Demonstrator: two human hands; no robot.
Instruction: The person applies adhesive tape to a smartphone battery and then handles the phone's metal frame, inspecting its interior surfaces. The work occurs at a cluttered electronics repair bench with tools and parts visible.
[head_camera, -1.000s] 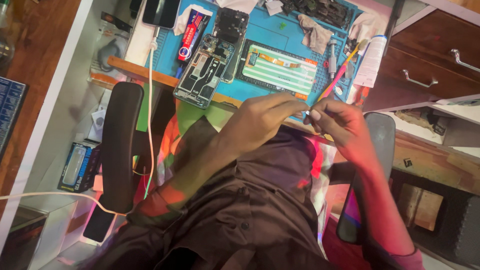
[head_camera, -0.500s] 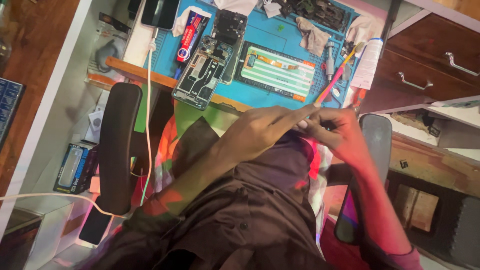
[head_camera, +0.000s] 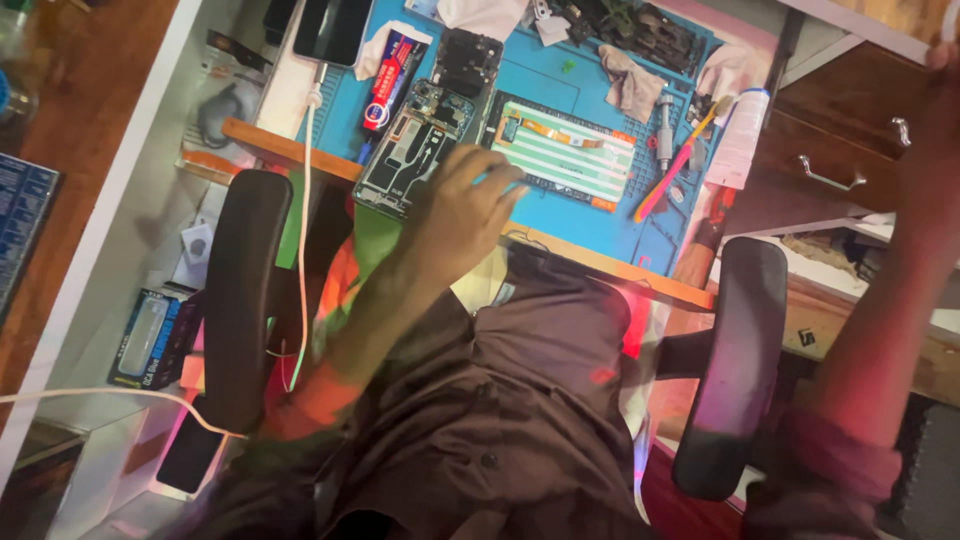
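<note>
- Left hand hovering at the near edge of the blue work mat, fingers spread and loose, gripping nothing
- Fingertips reaching just beside the opened phone and the green-striped phone part
- Opened phone lying flat on the left side of the mat, insides showing
- Right hand lifting high at the right edge, near the brown drawer, mostly cut off, so cannot tell if fingers are open or closed
- Pink and yellow tool lying tilted on the mat, well apart from both hands
- Red and blue tube lying at the far left of the mat
- Black chair armrests sitting on both sides of the lap
</note>
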